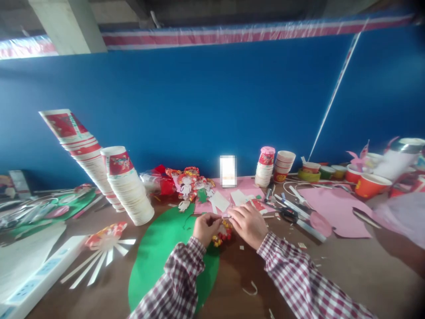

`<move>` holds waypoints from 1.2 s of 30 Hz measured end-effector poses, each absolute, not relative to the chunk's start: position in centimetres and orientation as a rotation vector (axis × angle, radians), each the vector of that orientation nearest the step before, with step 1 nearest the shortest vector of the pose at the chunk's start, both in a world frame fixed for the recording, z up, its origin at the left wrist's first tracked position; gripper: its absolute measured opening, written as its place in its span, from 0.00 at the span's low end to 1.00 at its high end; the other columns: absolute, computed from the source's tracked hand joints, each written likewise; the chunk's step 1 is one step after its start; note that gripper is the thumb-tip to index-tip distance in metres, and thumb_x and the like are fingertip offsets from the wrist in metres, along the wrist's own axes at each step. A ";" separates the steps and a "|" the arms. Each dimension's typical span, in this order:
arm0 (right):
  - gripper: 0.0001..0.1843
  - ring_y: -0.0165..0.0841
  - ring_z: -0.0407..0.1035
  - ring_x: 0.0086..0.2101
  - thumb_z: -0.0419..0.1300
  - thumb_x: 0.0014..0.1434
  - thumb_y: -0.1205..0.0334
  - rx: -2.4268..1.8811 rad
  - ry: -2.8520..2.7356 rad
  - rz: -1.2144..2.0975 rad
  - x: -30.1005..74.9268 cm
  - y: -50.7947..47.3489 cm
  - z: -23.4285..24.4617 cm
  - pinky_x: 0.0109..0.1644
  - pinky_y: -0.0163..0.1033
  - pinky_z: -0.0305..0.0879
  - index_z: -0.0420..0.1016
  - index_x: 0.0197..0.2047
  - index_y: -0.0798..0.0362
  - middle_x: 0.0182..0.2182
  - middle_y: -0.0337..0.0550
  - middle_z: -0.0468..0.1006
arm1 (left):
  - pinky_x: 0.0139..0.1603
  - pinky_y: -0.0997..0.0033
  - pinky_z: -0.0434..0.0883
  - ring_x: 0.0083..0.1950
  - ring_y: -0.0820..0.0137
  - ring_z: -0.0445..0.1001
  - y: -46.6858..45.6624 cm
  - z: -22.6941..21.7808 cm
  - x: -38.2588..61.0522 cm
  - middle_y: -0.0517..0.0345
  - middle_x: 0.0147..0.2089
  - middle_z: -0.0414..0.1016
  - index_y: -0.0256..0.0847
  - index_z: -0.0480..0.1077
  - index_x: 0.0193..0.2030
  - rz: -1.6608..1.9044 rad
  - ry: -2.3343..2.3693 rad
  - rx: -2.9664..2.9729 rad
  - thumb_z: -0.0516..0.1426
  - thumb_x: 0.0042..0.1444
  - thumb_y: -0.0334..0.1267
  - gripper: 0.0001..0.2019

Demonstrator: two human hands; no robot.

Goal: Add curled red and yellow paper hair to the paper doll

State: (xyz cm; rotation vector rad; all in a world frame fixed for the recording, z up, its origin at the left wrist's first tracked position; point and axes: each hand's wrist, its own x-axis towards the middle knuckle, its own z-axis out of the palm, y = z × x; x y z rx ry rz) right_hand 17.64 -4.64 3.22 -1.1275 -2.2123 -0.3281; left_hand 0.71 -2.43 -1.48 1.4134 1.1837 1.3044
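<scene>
My left hand (206,228) and my right hand (247,225) meet over the far edge of a large green paper oval (166,257) on the brown table. Both have their fingers curled in, pinching a small red and yellow paper cut-out piece (223,232) between them. Checked red and white sleeves cover both forearms. Just beyond my fingers lie pink paper (244,184) with white paper slips (219,201) and several red and white cut-out figures (189,184).
Two tall leaning stacks of red and white paper cups (128,186) stand at the left. A cup cut into splayed strips (102,246) lies near a white power strip (40,277). Scissors (288,215), pink sheet (335,204), small cup stacks (265,167) and red bowls (370,185) sit right.
</scene>
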 end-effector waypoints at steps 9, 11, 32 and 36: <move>0.10 0.35 0.64 0.38 0.53 0.57 0.64 -1.132 -2.256 -0.206 17.5 -4.6 2.4 0.45 0.42 0.58 0.70 0.42 0.51 0.35 0.43 0.74 | 0.29 0.76 0.67 0.27 0.73 0.70 -3.0 -2.0 0.8 0.54 0.26 0.74 0.34 0.72 0.30 1.267 1.214 1.463 0.58 0.45 0.39 0.10; 0.10 0.34 0.64 0.37 0.53 0.57 0.63 -1.141 -2.260 -0.173 17.5 -4.6 2.2 0.44 0.42 0.58 0.70 0.43 0.50 0.35 0.42 0.74 | 0.30 0.75 0.67 0.28 0.72 0.70 -3.1 -1.7 0.9 0.54 0.26 0.74 0.33 0.72 0.30 1.259 1.237 1.458 0.58 0.45 0.39 0.10; 0.12 0.33 0.65 0.37 0.54 0.55 0.70 -1.171 -2.249 -0.094 17.9 -3.6 0.7 0.43 0.41 0.62 0.70 0.42 0.48 0.37 0.39 0.73 | 0.25 0.79 0.62 0.24 0.77 0.63 -2.9 -1.2 1.2 0.62 0.22 0.65 0.34 0.69 0.37 1.232 1.257 1.331 0.58 0.45 0.37 0.12; 0.11 0.33 0.65 0.37 0.53 0.55 0.70 -1.162 -2.240 -0.111 17.9 -3.5 0.5 0.42 0.40 0.62 0.70 0.41 0.49 0.36 0.40 0.73 | 0.25 0.79 0.61 0.24 0.77 0.61 -3.0 -1.4 1.2 0.63 0.22 0.63 0.34 0.68 0.39 1.222 1.232 1.340 0.57 0.46 0.37 0.14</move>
